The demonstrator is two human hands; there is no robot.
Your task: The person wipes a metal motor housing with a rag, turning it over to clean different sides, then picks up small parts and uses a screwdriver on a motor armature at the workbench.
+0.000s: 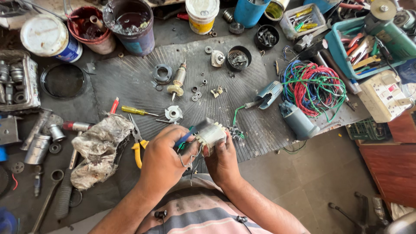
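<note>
From the head camera, the left hand (162,162) and the right hand (223,162) meet just above the near edge of a ribbed black mat (130,82), both clamped on a grey motor stator (211,135) with thin wires hanging from it; the left fingers also pinch a blue-handled tool (185,138) against the stator. A dirty rag (99,149) and yellow-handled pliers (138,145) lie just left of the left hand; a tangle of coloured wires (313,88) sits well apart to the right.
</note>
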